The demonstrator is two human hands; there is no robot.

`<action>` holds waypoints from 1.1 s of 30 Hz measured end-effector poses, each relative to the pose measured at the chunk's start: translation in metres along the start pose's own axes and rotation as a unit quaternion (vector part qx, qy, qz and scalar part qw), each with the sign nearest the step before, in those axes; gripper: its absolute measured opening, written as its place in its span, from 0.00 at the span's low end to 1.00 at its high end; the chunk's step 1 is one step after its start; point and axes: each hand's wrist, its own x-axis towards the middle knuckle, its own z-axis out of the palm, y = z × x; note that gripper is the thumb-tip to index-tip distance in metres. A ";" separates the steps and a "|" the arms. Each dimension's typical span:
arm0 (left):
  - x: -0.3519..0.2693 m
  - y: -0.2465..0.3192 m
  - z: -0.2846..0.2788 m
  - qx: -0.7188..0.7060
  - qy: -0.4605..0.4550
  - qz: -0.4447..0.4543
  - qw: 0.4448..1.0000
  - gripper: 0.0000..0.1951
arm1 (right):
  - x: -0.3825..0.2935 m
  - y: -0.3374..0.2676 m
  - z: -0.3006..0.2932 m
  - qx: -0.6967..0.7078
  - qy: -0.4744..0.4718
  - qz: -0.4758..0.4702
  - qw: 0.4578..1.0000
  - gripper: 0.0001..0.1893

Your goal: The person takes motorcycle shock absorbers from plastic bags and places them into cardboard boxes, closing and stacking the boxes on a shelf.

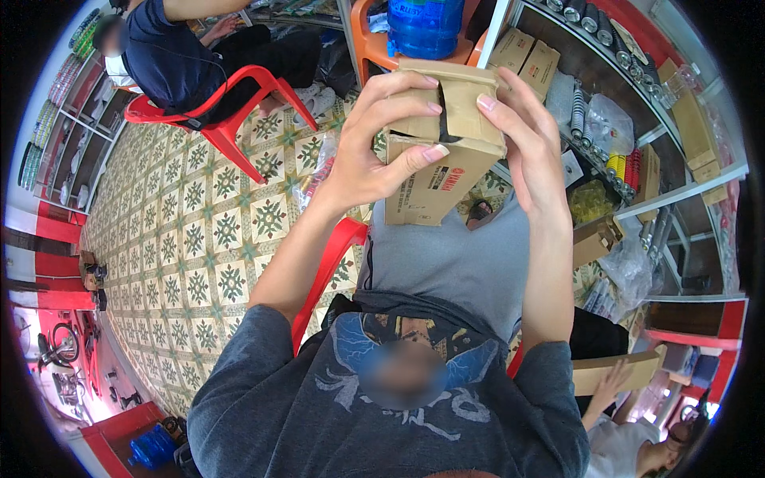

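Note:
A tan Yamaha cardboard box (427, 185) is held upright above my lap, its flap end facing up. My left hand (388, 134) grips the left side, with fingers over the top flaps and the thumb along the front edge. On the right side, my right hand (529, 134) rests its thumb on the top flap, and its other fingers are behind the box. The flaps (469, 110) lie nearly closed, with a dark gap between them. What is inside cannot be seen.
A red plastic chair (239, 113) holds a seated person at upper left. Ahead, an orange chair carries a blue water jug (424, 27). Glass shelves with shock absorbers (577, 113), boxes and plastic bags stand at right. Another person sits at lower right beside a long cardboard box (618, 370).

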 end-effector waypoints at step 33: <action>-0.016 -0.003 0.020 -0.048 0.072 -0.071 0.994 0.44 | 0.003 -0.003 0.004 -0.297 -0.094 -0.445 0.840 0.12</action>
